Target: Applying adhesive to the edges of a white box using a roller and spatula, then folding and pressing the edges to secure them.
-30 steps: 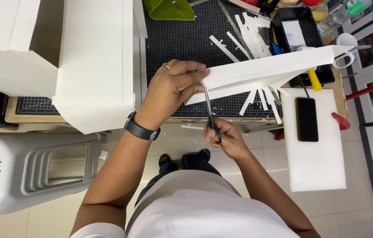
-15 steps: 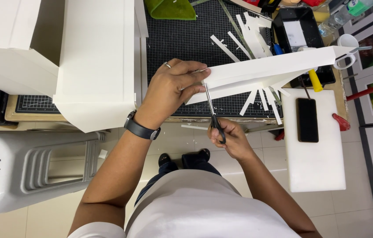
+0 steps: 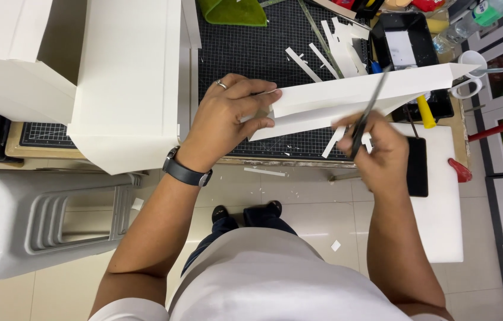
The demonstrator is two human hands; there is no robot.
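Note:
My left hand [image 3: 230,116], with a ring and a black wrist band, pinches the left end of a long folded white paper piece [image 3: 346,98] that stretches to the right over the black cutting mat [image 3: 245,53]. My right hand [image 3: 376,151] grips a pair of scissors [image 3: 367,113], whose blades point up across the right part of the paper. The hand and the scissors are blurred.
Large white card models [image 3: 126,77] stand at the left on the bench. White paper strips [image 3: 335,50] lie on the mat, next to a black tray [image 3: 403,44]. A black phone [image 3: 417,166] lies on a white board [image 3: 442,208]. A grey plastic stool [image 3: 37,220] stands below left.
My right hand has carried the scissors from the middle of the paper, near my left hand, out to the right. The left hand keeps its hold on the paper.

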